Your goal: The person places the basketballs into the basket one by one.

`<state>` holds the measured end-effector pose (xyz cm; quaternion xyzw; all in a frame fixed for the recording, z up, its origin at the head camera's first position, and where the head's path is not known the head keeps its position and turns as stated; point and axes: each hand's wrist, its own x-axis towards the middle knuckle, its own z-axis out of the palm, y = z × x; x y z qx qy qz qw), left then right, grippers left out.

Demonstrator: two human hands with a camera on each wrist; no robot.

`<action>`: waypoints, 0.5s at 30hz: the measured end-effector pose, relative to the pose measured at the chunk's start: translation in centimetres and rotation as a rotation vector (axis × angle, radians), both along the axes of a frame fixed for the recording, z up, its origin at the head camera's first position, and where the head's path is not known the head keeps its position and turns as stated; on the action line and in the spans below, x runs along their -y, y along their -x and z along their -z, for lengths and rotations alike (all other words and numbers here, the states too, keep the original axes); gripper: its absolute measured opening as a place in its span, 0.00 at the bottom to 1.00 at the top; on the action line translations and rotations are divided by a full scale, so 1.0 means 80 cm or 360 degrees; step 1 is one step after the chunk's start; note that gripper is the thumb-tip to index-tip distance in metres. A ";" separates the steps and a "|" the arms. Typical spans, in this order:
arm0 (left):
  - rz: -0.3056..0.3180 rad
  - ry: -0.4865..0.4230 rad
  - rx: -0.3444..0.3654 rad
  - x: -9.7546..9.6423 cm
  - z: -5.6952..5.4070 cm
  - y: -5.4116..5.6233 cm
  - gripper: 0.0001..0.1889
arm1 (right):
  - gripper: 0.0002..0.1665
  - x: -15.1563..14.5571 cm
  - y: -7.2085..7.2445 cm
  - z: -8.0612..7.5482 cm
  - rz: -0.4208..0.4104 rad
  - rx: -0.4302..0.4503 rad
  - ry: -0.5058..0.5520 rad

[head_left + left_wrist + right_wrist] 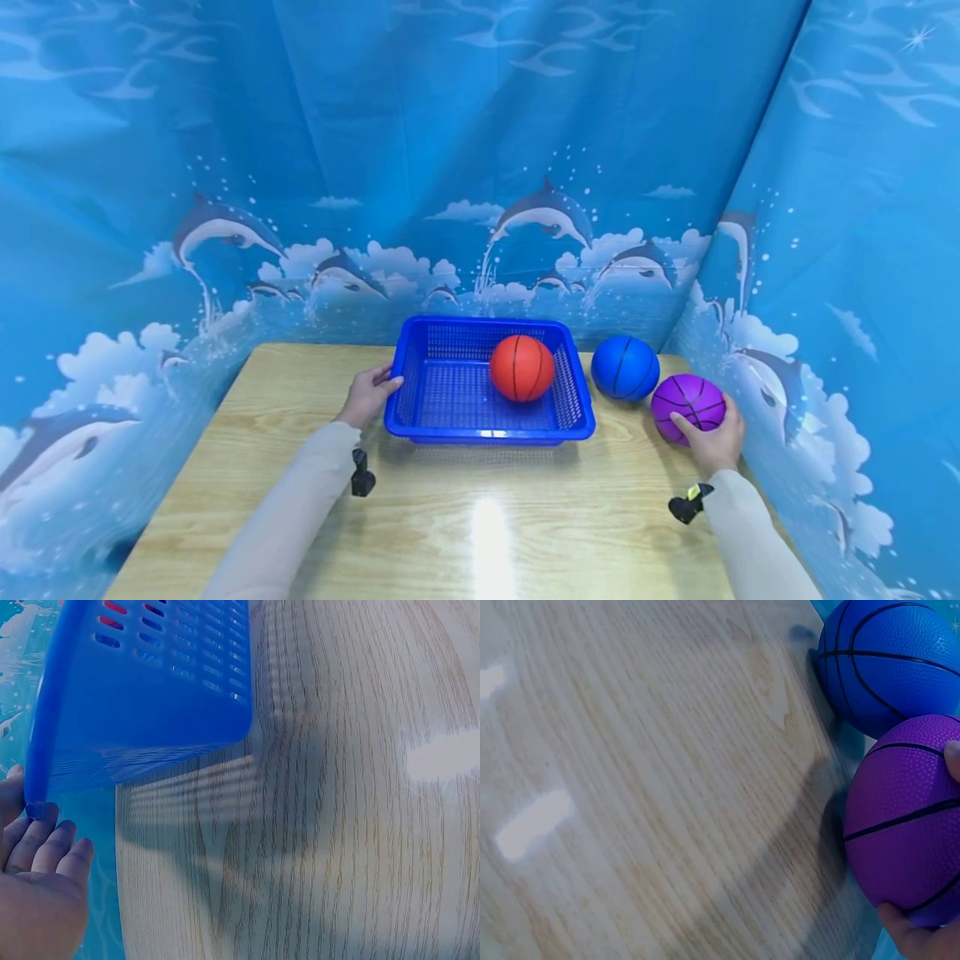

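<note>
The person's left hand [367, 393] is pinching the left rim of the blue basket [483, 436]. Its thumb [10, 796] is pressing on one side of the rim while the other fingers [54, 846] are curling against the opposite side, so the plastic edge is being clamped between them. In the left wrist view these fingers are lying side by side, with only small gaps showing.

The right hand [722, 437] is gripping the purple ball [688, 402], its fingers spreading wide around the ball's curve. The thumb [682, 423] is lying across the near left part of the ball, and the fingers on the other side are wrapping around its right. In the right wrist view the ball is filling the space between the digits, and part of the hand is falling outside the picture. Whether the ball is bearing on the desk [420, 537] or hanging just above it cannot be told.

The blue ball [626, 368] is sitting just beyond and to the left of the purple one, between it and the basket; whether the two balls are touching is not clear. The basket is facing up near the far edge of the desk, and the red ball [522, 368] is resting inside it, toward the right end. Behind, a curtain [450, 125] with printed dolphins is hanging.
</note>
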<state>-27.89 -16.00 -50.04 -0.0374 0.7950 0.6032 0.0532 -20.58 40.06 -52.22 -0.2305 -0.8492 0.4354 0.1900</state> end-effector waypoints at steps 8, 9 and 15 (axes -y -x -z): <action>0.0002 0.0015 -0.0018 -0.001 -0.001 -0.002 0.28 | 0.60 -0.001 -0.012 0.007 0.0022 -0.0058 0.0006; 0.0003 0.0022 -0.0021 0.000 -0.001 -0.002 0.28 | 0.60 -0.001 -0.013 0.007 0.0023 -0.0063 0.0006; 0.0012 0.0045 -0.0014 -0.001 -0.002 -0.002 0.28 | 0.59 0.013 -0.023 -0.014 0.0012 -0.0156 -0.0053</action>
